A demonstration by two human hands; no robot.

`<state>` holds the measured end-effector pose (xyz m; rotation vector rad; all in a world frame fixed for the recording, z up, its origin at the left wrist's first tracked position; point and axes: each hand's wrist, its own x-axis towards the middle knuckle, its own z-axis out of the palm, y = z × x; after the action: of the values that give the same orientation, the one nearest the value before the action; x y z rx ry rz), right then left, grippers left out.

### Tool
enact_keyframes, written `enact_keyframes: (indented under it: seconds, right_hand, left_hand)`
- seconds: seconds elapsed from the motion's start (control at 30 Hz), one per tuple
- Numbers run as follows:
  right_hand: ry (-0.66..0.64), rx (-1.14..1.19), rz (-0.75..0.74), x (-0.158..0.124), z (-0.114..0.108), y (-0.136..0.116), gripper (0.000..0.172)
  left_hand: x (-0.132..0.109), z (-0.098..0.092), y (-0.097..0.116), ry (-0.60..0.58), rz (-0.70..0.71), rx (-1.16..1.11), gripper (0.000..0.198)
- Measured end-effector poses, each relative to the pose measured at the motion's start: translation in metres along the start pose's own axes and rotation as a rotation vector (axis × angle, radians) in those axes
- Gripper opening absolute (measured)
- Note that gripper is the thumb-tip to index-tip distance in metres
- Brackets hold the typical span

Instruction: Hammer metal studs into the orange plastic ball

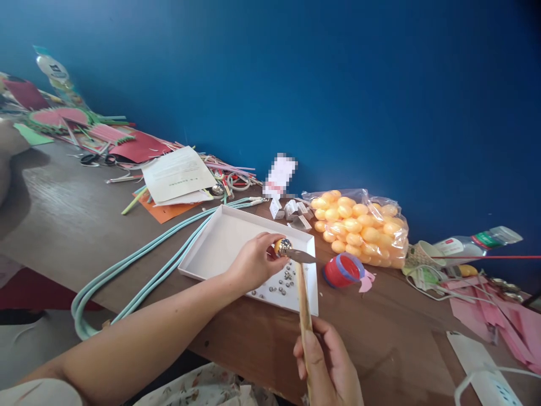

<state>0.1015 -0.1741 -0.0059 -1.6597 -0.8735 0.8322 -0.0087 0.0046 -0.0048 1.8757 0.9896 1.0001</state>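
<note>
Between the thumb and fingers of my left hand [253,260] is a small yellow ball [278,246] partly covered with shiny metal studs. My right hand [327,361] is wrapped round the wooden handle of a hammer [303,293]. The hammer's dark metal head is at the studded side of the ball; whether it touches, I cannot tell. Both are above a shallow white box lid [224,220]. Several loose metal studs [282,286] lie in its right-hand part, some hidden behind my left hand and the hammer.
A clear bag of orange plastic eggs [359,225] stands by the blue wall, with a red tub [343,269] before it. Pale teal cords [139,254] loop left of the lid. Papers [177,175], scissors [98,158], a bottle [477,242] and a power strip [486,366] lie around.
</note>
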Motion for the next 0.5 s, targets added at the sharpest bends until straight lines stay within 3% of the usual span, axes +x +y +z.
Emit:
enact_keyframes:
  seconds: [0.5]
  right_hand:
    - [0.028,0.024,-0.038,0.0046,-0.0012,0.0,0.03]
  left_hand:
    - [-0.0001,0.0002,0.0003,-0.003,-0.02,0.009,0.036]
